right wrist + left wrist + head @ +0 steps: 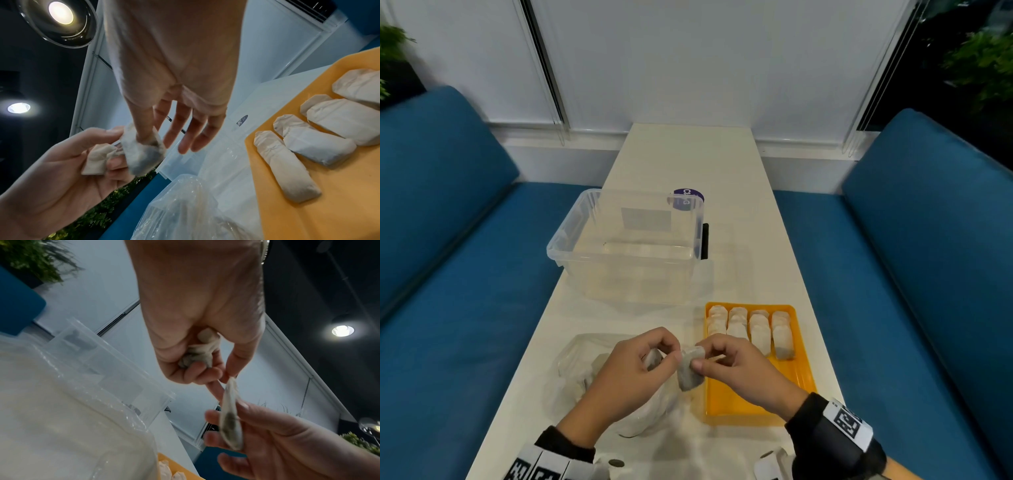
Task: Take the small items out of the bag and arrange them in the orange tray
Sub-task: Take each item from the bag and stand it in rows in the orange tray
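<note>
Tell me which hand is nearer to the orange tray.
Right. The right hand hangs over the orange tray at its near left part, pinching a tea bag. The left hand is off the tray's left side, above the plastic bag, gripping another sachet.

Round ceiling lamps (61, 15) are glowing against a dark ceiling, flaring with soft halos in both wrist views. Even, cool light is falling on the white table (688, 161), casting faint shadows. Straight edges are bowing near the frame borders, and close fingers (213, 439) are blurring.
</note>
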`<state>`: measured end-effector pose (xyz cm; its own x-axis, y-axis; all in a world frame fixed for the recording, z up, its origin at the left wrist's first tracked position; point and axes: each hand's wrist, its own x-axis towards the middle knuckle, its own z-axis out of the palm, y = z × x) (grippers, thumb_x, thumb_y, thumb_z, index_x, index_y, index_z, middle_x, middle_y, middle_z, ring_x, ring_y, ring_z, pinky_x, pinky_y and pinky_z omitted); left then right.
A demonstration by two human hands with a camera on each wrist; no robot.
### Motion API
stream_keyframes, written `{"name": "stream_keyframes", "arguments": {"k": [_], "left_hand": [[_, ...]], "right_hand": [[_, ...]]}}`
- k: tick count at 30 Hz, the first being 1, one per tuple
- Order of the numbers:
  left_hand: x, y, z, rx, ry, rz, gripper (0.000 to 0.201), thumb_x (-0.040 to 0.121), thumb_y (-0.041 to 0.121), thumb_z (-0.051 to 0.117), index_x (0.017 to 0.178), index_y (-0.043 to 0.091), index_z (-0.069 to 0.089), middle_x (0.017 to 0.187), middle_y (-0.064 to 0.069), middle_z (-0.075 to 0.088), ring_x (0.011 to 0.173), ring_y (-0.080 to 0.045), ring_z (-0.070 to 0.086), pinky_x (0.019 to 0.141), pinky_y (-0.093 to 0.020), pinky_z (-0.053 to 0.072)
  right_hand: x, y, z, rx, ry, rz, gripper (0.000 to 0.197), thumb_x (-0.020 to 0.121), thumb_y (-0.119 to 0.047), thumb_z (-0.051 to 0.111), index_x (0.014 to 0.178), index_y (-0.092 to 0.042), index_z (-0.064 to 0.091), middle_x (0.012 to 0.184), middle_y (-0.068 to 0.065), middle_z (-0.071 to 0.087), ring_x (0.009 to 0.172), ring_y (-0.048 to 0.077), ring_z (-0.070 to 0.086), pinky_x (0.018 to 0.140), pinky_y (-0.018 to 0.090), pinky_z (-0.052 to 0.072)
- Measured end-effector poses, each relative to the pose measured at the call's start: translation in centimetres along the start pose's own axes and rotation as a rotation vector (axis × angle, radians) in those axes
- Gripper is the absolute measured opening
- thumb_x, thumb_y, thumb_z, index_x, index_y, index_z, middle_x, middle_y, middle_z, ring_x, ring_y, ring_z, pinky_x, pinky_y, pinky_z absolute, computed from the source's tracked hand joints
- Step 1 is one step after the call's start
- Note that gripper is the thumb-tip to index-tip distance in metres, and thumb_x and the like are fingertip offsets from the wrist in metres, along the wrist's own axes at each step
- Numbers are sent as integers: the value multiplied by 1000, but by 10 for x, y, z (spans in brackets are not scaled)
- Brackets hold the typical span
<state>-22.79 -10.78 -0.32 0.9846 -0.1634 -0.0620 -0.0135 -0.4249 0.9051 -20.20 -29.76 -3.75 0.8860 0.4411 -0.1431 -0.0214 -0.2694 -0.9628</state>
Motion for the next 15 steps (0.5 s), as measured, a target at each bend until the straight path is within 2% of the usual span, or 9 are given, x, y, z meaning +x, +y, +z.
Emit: {"name": "stream_keyframes", "arguments": {"k": [2,3,5,7,9,11,15], "left_hand": [[-1,3,1,-7,1,32,4,82,28,66,79,28,64,78,8,66,50,-11,41,55,-22,38],[-1,4,1,-12,-1,43,5,83,23,67,80,27,65,72,12,65,47,-6,39,53,-18,36],[-1,3,2,24,13,51,5,83,19,68,79,23,68,58,19,60,47,-6,42,52,-11,34],[0,1,2,49,44,62,11,81,19,70,72,26,69,62,16,62,55,-5,48,54,-11,37],[1,-2,4,48,50,57,9,80,22,71,73,27,69,69,14,65,59,-5,51,57,-11,39],[0,-4,5,43,39,49,11,81,22,70,70,27,69,70,16,66,63,-3,55,59,-9,40],[-1,-12,7,45,26,4,9,83,22,68,75,27,69,77,15,68,69,-2,59,60,-9,42]], "right_hand": [[0,1,-1,25,2,-4,3,84,-20,69,86,-17,70,83,-3,66,82,10,60,82,37,49],[0,1,0,27,6,-6,5,83,-22,70,85,-17,70,80,-4,66,79,9,59,79,36,49],[0,2,0,18,6,-18,7,82,-22,72,87,-18,70,80,-2,65,78,10,57,75,34,47],[-1,2,2,-1,-3,-37,15,81,-22,73,94,-25,66,86,-2,64,81,10,57,74,29,47],[-2,3,3,-63,3,-58,17,81,-26,72,95,-31,63,91,-7,63,86,8,58,75,22,48],[-2,4,4,-170,15,-77,10,84,-29,69,86,-34,60,89,-11,60,85,4,56,75,21,47],[0,17,2,-244,5,-23,21,86,-28,66,71,-37,54,74,-12,55,74,2,51,69,19,43]]}}
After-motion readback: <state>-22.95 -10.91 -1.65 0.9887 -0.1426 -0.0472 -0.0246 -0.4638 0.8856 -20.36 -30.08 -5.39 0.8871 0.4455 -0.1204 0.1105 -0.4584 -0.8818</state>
